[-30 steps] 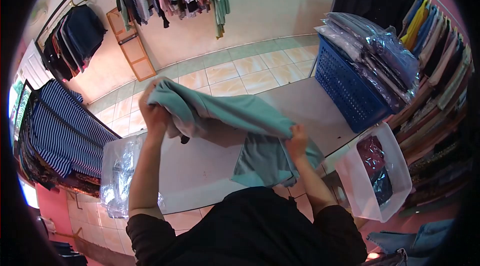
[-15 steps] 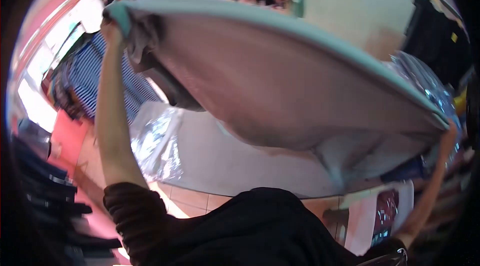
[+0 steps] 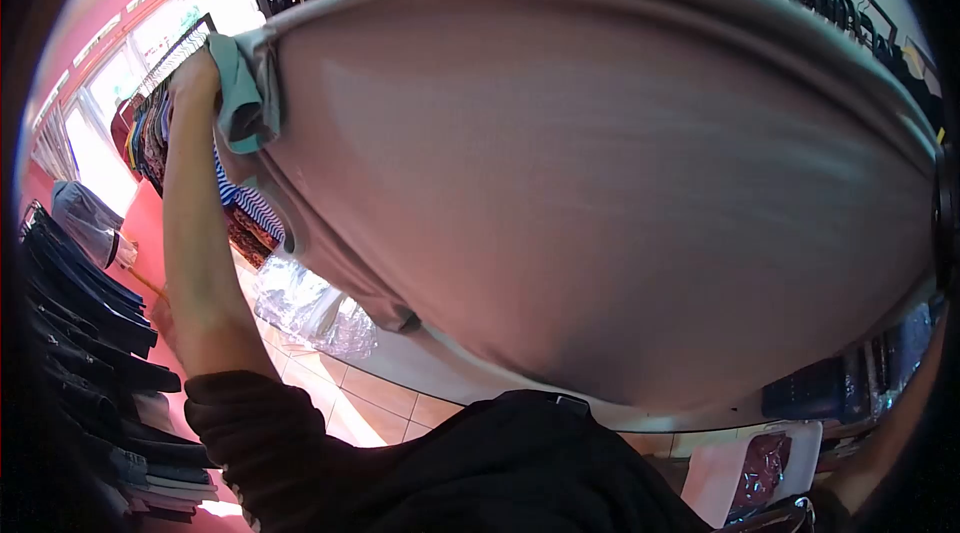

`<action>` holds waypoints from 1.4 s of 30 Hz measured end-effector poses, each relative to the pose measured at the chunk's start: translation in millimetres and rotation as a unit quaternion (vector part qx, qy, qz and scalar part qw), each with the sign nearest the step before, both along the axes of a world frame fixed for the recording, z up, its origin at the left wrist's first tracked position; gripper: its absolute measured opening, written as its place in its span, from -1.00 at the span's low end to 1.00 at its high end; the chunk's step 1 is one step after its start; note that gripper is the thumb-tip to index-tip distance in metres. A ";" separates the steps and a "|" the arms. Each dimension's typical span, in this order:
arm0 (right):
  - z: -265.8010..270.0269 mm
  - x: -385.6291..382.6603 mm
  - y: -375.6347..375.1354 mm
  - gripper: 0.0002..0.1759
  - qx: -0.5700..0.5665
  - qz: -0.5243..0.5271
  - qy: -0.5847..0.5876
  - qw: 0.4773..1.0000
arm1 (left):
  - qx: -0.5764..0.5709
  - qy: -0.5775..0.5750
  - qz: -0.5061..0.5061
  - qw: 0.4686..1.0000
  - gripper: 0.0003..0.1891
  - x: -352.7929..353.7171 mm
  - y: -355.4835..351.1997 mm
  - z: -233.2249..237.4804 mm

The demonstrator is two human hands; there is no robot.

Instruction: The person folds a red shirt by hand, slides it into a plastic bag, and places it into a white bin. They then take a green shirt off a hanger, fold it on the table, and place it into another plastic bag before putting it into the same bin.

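Cloth [image 3: 600, 183] hung wide above the table [image 3: 435, 370]

Clothes [image 3: 85, 313] hung by the pink wall [image 3: 145, 223]; plastic [image 3: 312, 308] glinted at the table's left. Your left hand [image 3: 195, 76] clutched the cloth's corner, the spread to its right; your right hand was out of view, grip untellable.

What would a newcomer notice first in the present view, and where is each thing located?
First, the large pinkish-grey cloth, spread across the middle and right, its teal corner bunched at the raised left hand on the upper left. Next, the shiny clear plastic below the cloth's left part, and the row of dark clothes along the left edge.
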State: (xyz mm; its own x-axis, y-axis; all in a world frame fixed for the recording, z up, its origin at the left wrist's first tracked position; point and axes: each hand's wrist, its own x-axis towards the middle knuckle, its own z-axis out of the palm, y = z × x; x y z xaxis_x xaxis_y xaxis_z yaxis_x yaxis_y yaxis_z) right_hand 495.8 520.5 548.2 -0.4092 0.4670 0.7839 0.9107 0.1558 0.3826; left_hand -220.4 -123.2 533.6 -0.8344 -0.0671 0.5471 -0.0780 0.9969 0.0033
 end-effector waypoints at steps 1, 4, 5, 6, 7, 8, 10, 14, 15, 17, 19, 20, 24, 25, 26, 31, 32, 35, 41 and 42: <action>-6.2 -11.2 12.2 -0.70 -0.034 -0.056 -0.031 0.997 | 0.011 -0.121 0.068 0.990 -0.70 -18.4 -1.7 -7.1; -42.5 -44.4 59.0 -0.72 -0.313 0.079 0.033 0.946 | 0.316 -0.303 -0.074 0.896 -0.71 -8.8 12.6 -39.8; -61.7 -57.7 70.3 -0.73 -0.468 0.179 0.138 0.854 | 0.317 -0.303 -0.075 0.896 -0.71 -26.2 13.6 -56.9; -83.7 -74.9 76.5 -0.73 -0.614 0.262 0.283 0.689 | 0.487 -0.330 -0.149 0.795 -0.72 -51.9 11.8 -79.4; -99.4 -89.5 77.0 -0.73 -0.683 0.305 0.388 0.538 | 0.635 -0.341 -0.216 0.659 -0.72 -66.2 12.0 -90.9; -114.8 -100.7 83.8 -0.73 -0.697 0.330 0.460 0.440 | 0.634 -0.342 -0.216 0.659 -0.72 -63.7 22.6 -94.2; -139.3 -120.7 112.0 -0.73 -0.640 0.348 0.567 0.384 | 0.782 -0.238 -0.225 0.530 -0.73 -52.2 49.5 -103.7; -149.6 -146.1 191.3 -0.67 -0.523 0.447 0.669 0.282 | 0.861 -0.080 -0.363 0.346 -0.78 -89.7 78.1 -107.4; -137.0 -149.6 184.8 -0.65 -0.515 0.486 0.655 0.264 | 0.869 0.008 -0.369 0.330 -0.75 -76.8 85.9 -92.2; -112.8 -141.3 193.6 -0.63 -0.471 0.563 0.644 0.215 | 0.850 0.053 -0.429 0.302 -0.59 -69.2 78.5 -70.1; -86.7 -138.9 154.5 -0.61 -0.377 0.563 0.696 0.237 | 0.802 0.034 -0.500 0.325 -0.41 -46.1 68.3 -49.7; -84.8 -123.8 156.7 -0.59 -0.379 0.600 0.671 0.215 | 0.791 0.036 -0.520 0.321 -0.41 -38.0 62.2 -41.1; -100.4 -71.4 139.5 -0.57 -0.375 0.627 0.642 0.233 | 0.607 -0.239 -0.754 0.078 -0.40 -63.7 -1.5 -54.1; -115.8 -56.0 135.3 -0.57 -0.377 0.631 0.634 0.239 | 0.569 -0.261 -0.776 0.076 -0.39 -49.8 -7.8 -60.8; -131.2 -42.0 128.4 -0.57 -0.379 0.635 0.626 0.246 | 0.562 -0.247 -0.784 0.091 -0.39 -46.1 -17.9 -72.6; -220.8 14.6 48.4 -0.50 -0.441 0.482 0.683 0.327 | 0.523 -0.164 -0.815 0.189 -0.48 23.4 -36.7 -142.2; -236.6 25.2 35.9 -0.48 -0.476 0.426 0.702 0.315 | 0.550 -0.171 -0.796 0.185 -0.54 28.7 -47.1 -161.2; -268.3 24.0 -59.2 -0.39 -0.467 0.383 0.712 0.358 | 0.627 -0.257 -0.734 0.046 -0.73 80.8 -60.5 -200.1; -362.4 82.2 -137.2 -0.74 -0.566 0.300 0.692 0.331 | 0.703 -0.256 -0.552 0.367 -0.77 152.3 -106.3 -323.0; -371.3 83.2 -153.5 -0.80 -0.592 0.297 0.660 0.354 | 0.716 -0.267 -0.499 0.410 -0.74 149.0 -132.9 -356.3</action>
State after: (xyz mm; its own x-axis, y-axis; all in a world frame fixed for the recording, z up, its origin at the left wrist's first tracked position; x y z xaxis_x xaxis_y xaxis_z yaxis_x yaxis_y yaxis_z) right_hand 579.0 366.9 176.9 -0.3530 0.9271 -0.1260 -0.1546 -0.1906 -0.9694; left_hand -71.4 -256.1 177.3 -0.8124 0.5199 0.2640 -0.0052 -0.4592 0.8883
